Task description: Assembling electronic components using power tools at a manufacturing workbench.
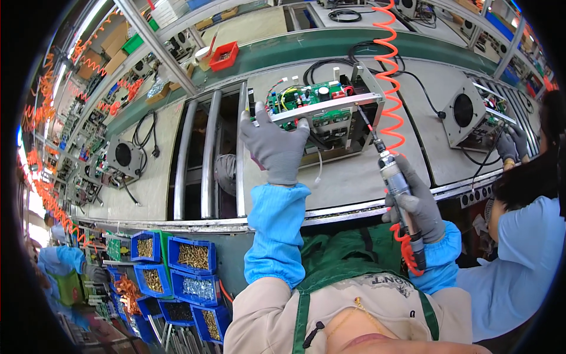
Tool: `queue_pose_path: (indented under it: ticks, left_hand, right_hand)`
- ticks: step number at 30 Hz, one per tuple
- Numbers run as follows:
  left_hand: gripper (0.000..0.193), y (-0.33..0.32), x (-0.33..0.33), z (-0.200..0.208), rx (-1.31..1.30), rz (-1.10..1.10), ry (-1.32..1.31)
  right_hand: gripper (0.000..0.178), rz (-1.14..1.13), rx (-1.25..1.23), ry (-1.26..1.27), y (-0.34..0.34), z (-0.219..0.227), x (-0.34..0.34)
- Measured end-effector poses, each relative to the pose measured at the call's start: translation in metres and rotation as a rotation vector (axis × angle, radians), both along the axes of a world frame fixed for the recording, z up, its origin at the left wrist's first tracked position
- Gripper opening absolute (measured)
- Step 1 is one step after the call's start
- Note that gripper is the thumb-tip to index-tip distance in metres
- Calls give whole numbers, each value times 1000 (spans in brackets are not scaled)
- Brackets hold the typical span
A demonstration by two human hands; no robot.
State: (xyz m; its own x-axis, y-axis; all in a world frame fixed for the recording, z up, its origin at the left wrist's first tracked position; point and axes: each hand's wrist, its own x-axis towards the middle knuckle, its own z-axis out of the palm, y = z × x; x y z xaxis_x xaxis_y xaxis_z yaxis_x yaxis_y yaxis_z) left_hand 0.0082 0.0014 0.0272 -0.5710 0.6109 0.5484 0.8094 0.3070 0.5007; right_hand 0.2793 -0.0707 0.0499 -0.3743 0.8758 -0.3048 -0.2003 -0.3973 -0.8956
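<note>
In a grey glove, my left hand [276,146] grips the near side of an open electrical unit [333,131], its fingers over a pale metal bar [330,107] along the unit's edge. Behind that bar sits a green circuit board [312,94] with coloured wires. My right hand [420,203], gloved too, is wrapped round a silver air screwdriver [394,175]. The driver tilts up and left, with its bit reaching the bar's right end; whether it sits in a screw is too small to tell. A white connector [318,179] dangles below the unit.
An orange coiled hose [386,65] hangs right of the unit. Metal rollers [209,153] lie left. Blue bins [193,255] of screws stand at lower left, a red bin [224,56] at the back. At right, a co-worker's gloved hands [512,143] touch another unit [466,115].
</note>
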Motion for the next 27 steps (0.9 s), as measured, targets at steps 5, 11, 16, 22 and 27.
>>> queue_pose_path:
  ticks: [5, 11, 16, 22, 27]
  left_hand:
    - [73, -5, 9, -10, 80, -29, 18]
    - [63, -18, 27, -16, 75, -20, 55]
    - [70, -32, 30, -26, 132, -47, -8]
    - [81, -70, 10, -26, 39, -344, 89]
    - [24, -168, -113, -46, 88, -168, -179]
  right_hand:
    - [88, 39, 19, 136, 20, -4, 24]
    - [84, -34, 153, 98, 28, -16, 38]
    - [84, 174, 190, 125, 22, -29, 52]
    - [86, 176, 224, 193, 29, -52, 56]
    - [93, 131, 190, 228, 6, -64, 66]
